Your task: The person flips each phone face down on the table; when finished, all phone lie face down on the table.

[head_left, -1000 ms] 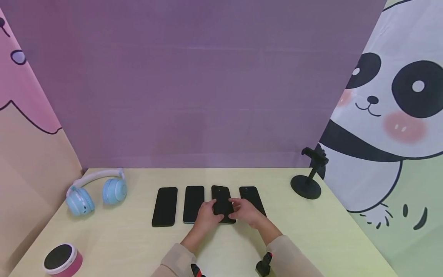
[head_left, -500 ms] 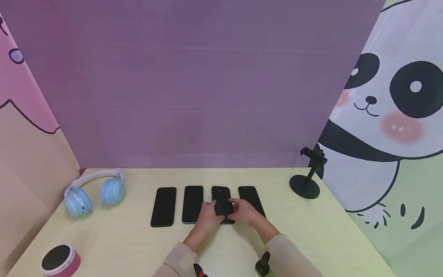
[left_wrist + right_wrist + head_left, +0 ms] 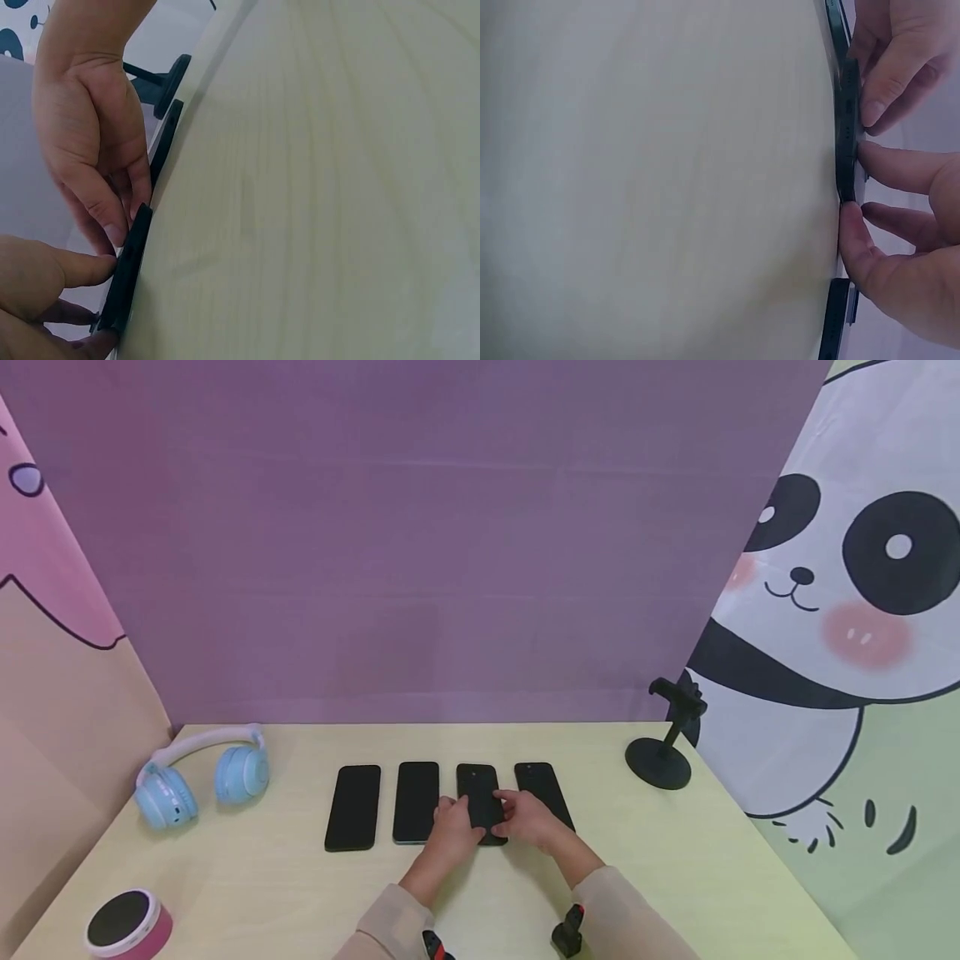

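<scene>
Both hands are at a black smartphone (image 3: 482, 787) lying in a row of phones, small camera marks near its far end. My left hand (image 3: 448, 833) pinches its left side, thumb at the near corner. On the opposite side, my right hand (image 3: 534, 821) holds the right edge between thumb and fingers. Seen edge-on in the right wrist view, the same phone (image 3: 847, 127) lies between the fingers of both hands. A second black phone (image 3: 416, 797) is just left of it, another (image 3: 352, 806) farther left. Partly behind my right hand is one more phone (image 3: 545, 783).
Blue and white headphones (image 3: 202, 768) stand at the table's back left. A pink and white round device (image 3: 129, 925) with a dark top is at the front left. Toward the back right is a black stand (image 3: 663, 752) with a round base. A purple backdrop (image 3: 420, 543) rises behind the table.
The held phone has shifted very slightly right relative to its neighbours. Both hands keep their places on it. The whole head view has drifted a little.
</scene>
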### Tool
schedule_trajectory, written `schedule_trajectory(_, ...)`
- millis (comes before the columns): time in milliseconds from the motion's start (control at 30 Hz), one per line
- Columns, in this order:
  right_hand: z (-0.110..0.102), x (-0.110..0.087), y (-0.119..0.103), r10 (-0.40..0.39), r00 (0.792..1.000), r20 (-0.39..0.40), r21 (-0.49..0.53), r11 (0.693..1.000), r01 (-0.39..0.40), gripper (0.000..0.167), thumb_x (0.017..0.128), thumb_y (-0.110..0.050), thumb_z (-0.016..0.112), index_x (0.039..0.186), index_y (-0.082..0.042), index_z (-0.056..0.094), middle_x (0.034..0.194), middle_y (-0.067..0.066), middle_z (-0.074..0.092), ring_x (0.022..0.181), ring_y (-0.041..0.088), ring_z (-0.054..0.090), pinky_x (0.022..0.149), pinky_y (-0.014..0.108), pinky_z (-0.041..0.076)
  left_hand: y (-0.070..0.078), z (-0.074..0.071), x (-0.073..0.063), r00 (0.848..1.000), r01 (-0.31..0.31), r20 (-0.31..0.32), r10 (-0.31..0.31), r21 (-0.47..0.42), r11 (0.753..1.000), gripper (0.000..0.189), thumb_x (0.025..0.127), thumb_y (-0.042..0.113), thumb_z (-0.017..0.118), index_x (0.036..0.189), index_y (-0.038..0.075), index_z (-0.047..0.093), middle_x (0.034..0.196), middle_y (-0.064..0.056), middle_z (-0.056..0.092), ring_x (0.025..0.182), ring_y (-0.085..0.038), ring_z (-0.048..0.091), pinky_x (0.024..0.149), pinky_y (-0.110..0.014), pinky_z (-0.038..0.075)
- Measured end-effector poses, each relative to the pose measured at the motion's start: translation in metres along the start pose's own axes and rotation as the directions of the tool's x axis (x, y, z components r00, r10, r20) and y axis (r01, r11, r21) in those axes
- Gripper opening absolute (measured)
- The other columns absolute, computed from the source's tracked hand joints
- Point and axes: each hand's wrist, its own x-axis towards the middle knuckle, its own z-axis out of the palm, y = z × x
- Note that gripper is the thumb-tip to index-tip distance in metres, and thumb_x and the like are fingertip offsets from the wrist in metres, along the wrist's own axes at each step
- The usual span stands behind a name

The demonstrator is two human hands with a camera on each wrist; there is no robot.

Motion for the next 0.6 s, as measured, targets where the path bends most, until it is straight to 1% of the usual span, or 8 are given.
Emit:
schedule_trajectory(300, -0.001, -0.002, -0.004, 0.017, 1.000, -0.016, -0.025, 1.000, -0.017, 0.062, 0.077, 0.005, 0.077, 0.135, 0.005, 0.053, 0.105, 0.016, 0.058, 0.095, 0.030, 0.057, 0.084, 0.044, 0.050, -0.003, -0.001, 0.003, 0.999, -0.002, 0.037, 0.001, 0.020, 1.000, 0.059, 0.082, 0.010, 0.079, 0.129, -0.013, 0.053, 0.118, -0.025, 0.044, 0.112, -0.039, 0.045, 0.094, -0.050, 0.044)
schedule_trajectory(500, -0.001, -0.002, -0.007, 0.032, 0.999, -0.016, -0.048, 0.998, -0.033, 0.061, 0.078, 0.003, 0.077, 0.134, 0.005, 0.053, 0.102, 0.015, 0.058, 0.090, 0.029, 0.057, 0.081, 0.043, 0.050, -0.007, -0.006, 0.002, 0.997, -0.021, 0.070, 0.022, -0.023, 1.000, 0.060, 0.084, 0.011, 0.078, 0.131, -0.013, 0.051, 0.121, -0.024, 0.042, 0.113, -0.038, 0.045, 0.095, -0.051, 0.044)
schedule_trajectory(600, -0.001, -0.001, -0.012, 0.034, 0.999, -0.027, -0.101, 0.994, -0.036, 0.058, 0.080, -0.001, 0.077, 0.133, 0.005, 0.054, 0.100, 0.014, 0.058, 0.087, 0.027, 0.056, 0.078, 0.042, 0.050, -0.011, -0.009, -0.001, 0.997, -0.037, 0.068, 0.039, -0.031, 0.999, 0.060, 0.084, 0.012, 0.077, 0.132, -0.012, 0.051, 0.122, -0.024, 0.042, 0.113, -0.038, 0.045, 0.094, -0.050, 0.044)
